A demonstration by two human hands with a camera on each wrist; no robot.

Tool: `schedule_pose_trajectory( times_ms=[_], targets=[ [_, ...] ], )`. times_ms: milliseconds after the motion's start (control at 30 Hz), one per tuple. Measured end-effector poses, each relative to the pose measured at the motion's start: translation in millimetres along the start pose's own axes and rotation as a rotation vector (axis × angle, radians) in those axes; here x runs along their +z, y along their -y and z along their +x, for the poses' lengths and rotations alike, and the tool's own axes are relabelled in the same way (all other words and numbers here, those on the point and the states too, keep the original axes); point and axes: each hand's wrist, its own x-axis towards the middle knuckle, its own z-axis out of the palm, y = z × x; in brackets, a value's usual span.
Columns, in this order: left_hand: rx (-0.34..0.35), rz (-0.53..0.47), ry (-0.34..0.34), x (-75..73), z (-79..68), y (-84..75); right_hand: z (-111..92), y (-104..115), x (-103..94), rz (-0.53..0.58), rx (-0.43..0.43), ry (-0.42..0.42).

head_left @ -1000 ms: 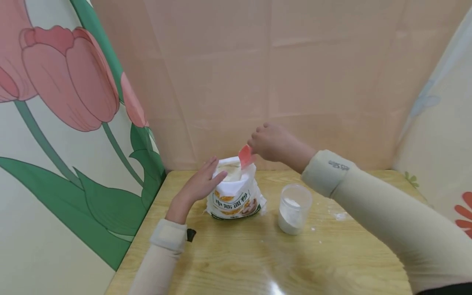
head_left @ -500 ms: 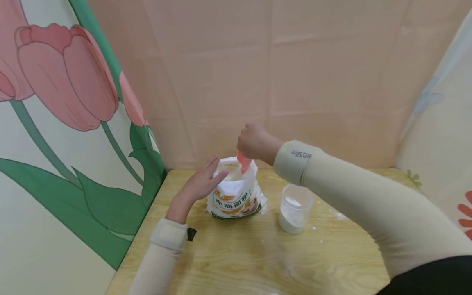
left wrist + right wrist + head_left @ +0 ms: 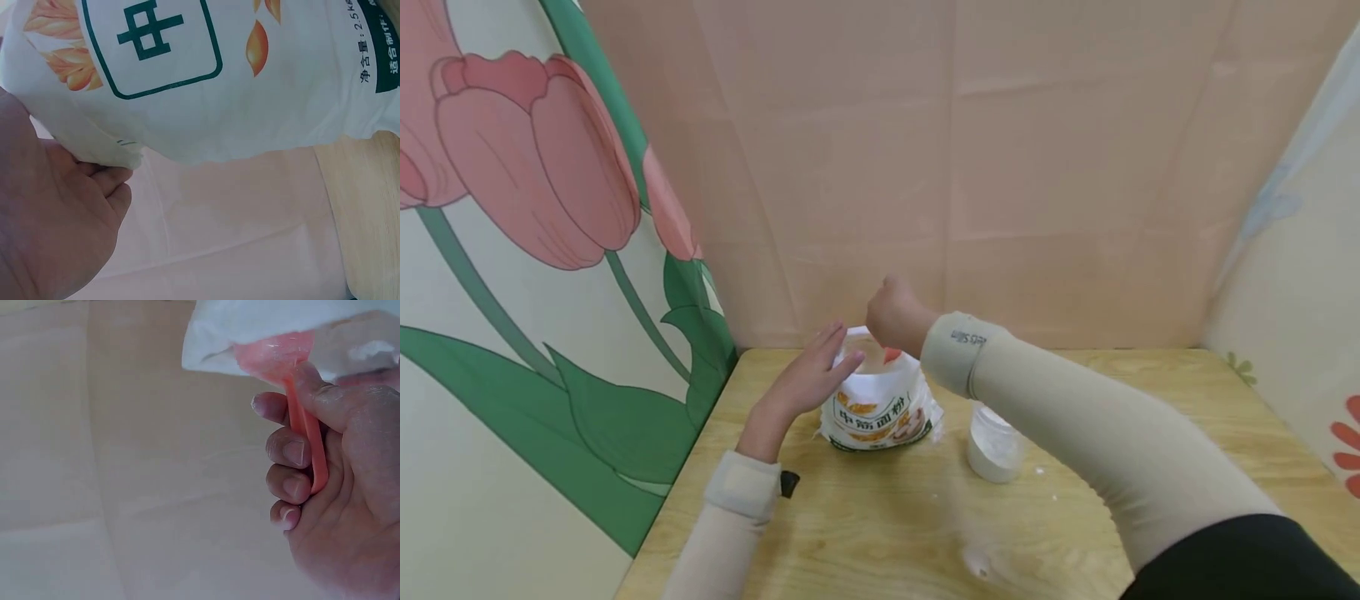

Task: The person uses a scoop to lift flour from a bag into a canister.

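A white bag of flour (image 3: 880,408) with green lettering stands on the wooden table, its top open. My left hand (image 3: 801,379) holds the bag's upper left edge; in the left wrist view, fingertips (image 3: 115,181) curl at the bag's edge. Over the bag's mouth is my right hand (image 3: 898,317), gripping a pink scoop (image 3: 275,355) by its handle, fingers wrapped round it. In the right wrist view, the scoop's bowl reaches the white bag rim (image 3: 206,344). White powder marks the right thumb.
To the right of the bag, a clear plastic cup (image 3: 992,454) with white powder is partly covered by the right forearm. Powder smudges (image 3: 977,562) lie on the table (image 3: 850,533). A pinkish cloth backdrop (image 3: 850,167) hangs behind, and a tulip-print panel (image 3: 550,167) borders the left.
My right hand has moved left and then down with the scoop, from the bag's right rim into its mouth. The left hand has stayed at the bag.
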Motion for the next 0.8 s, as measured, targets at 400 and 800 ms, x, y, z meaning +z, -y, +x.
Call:
schedule_pose_trajectory(
  times_ms=[400,800],
  targets=[
    [0.010,0.003,-0.012,1.3,2.0,1.7,21,13,31.4,0.104,-0.045,-0.078],
    [0.013,0.008,-0.022,0.5,0.8,-0.2,17,5,45.2,0.357,-0.010,-0.109]
  ],
)
